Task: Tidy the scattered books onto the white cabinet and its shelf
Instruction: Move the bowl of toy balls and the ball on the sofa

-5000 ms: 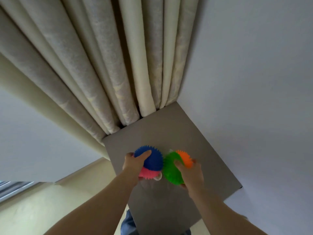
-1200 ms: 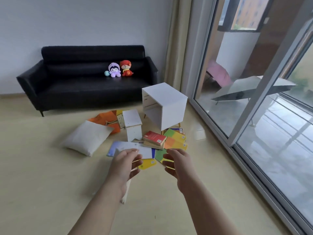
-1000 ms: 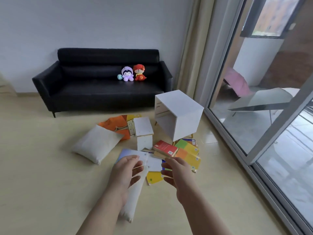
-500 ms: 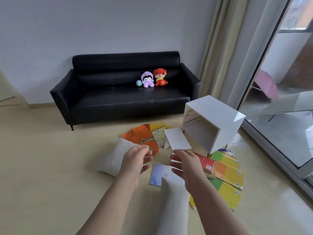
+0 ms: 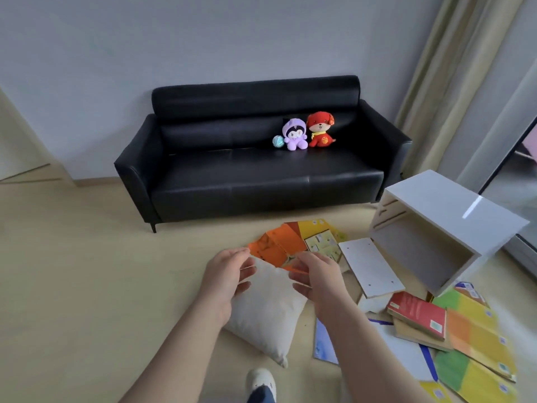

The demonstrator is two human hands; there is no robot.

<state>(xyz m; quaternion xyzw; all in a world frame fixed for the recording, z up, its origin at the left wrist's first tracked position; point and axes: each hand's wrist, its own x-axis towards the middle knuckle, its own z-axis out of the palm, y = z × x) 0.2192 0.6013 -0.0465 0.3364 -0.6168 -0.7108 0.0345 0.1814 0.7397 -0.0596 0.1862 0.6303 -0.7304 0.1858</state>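
Note:
The white cabinet lies tipped on its side on the floor at the right, its open side facing me. Its loose white shelf board leans on the floor beside it. Orange and yellow books are fanned out in front of the sofa. A red book lies on a stack with green, yellow and orange books at the lower right. My left hand and my right hand hover open and empty above a white pillow.
A black sofa stands against the back wall with a purple plush and a red plush on its seat. Curtains and a glass door fill the right side. My shoe shows at the bottom.
Five seconds ago my hands held spiky balls high up by a curtain. Since then the view has swung down and left across the room, and my empty hands now hover over the pillow.

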